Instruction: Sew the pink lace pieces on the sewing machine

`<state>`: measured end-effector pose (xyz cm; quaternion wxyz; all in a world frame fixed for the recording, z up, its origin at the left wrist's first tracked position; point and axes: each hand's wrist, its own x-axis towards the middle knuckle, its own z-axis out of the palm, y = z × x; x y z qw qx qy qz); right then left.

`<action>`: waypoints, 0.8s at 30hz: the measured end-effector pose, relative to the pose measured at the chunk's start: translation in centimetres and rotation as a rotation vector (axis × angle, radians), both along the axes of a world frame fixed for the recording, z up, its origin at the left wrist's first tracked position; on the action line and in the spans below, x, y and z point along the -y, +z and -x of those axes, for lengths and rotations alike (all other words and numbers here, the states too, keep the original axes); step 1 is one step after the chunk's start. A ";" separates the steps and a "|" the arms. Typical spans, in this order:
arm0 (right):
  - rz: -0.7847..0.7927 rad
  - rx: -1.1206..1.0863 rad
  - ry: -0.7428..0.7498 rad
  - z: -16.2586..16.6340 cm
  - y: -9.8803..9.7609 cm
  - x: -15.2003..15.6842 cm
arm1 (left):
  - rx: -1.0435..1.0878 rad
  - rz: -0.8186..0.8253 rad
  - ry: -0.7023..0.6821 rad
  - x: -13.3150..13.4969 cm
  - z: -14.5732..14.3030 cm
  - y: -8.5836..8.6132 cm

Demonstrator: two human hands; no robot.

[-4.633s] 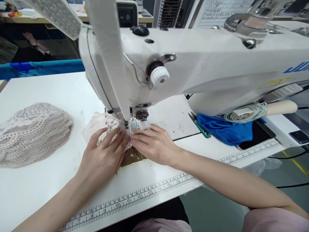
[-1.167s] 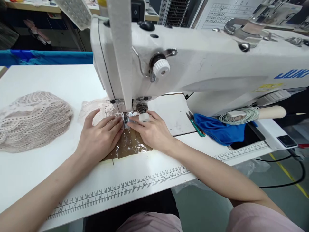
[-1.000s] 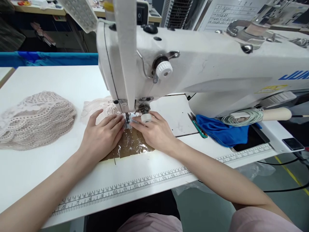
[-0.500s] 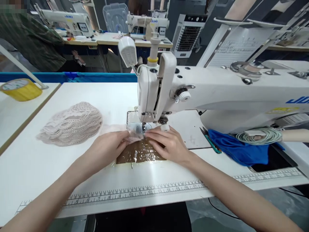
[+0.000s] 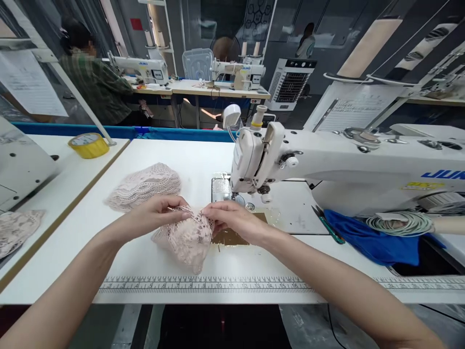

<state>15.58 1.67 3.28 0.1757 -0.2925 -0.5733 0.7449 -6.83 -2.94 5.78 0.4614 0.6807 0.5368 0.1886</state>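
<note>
A pale pink lace piece [image 5: 189, 242] hangs between my two hands, in front of and left of the needle area of the white sewing machine [image 5: 250, 160]. My left hand [image 5: 163, 211] pinches its upper left edge between thumb and fingers. At its upper right edge my right hand [image 5: 232, 218] is closed on the lace, the fingertips partly hidden by folds. Behind my left hand lies a pile of similar lace pieces [image 5: 145, 186]. Under my right hand a brown taped patch [image 5: 232, 237] shows on the table.
A printed ruler [image 5: 218, 287] runs along the table's front edge. On the right lie small scissors [image 5: 329, 225], blue cloth [image 5: 370, 237] and a coil of pale green cord [image 5: 399, 224]. Yellow tape [image 5: 89, 145] stands at the left. A person [image 5: 94, 87] sits beyond, near other machines.
Both hands have come away from the needle toward the front left, bringing the lace piece out with them. It now hangs spread between them. The camera view has tilted up and turned left.
</note>
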 end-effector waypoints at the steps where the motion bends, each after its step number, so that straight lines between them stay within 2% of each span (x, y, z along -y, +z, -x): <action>1: 0.005 0.006 -0.010 0.5 0.1 0.1 | 0.007 0.002 0.019 0.3 0.5 -0.1; 8: -0.006 0.005 -0.002 3.3 0.4 1.1 | 0.041 0.001 0.085 2.2 3.1 -0.8; 12: -0.096 0.005 0.031 4.8 0.9 1.1 | 0.090 0.009 0.093 2.7 3.7 -0.8; 18: -0.245 -0.036 0.003 5.6 2.1 1.2 | 0.228 0.193 0.086 5.4 6.8 -1.7; 19: -0.268 -0.046 0.004 5.8 2.3 1.1 | 0.245 0.184 0.122 5.8 7.7 -1.8; 21: -0.319 -0.067 -0.019 6.8 2.7 0.4 | 0.250 0.071 0.285 5.9 9.4 -1.5; 23: -0.380 -0.089 -0.091 8.3 3.0 -0.6 | 0.197 -0.114 0.482 4.6 10.9 -0.5; 24: -0.409 -0.098 -0.147 9.3 3.0 -1.3 | 0.176 -0.164 0.528 3.3 11.5 0.2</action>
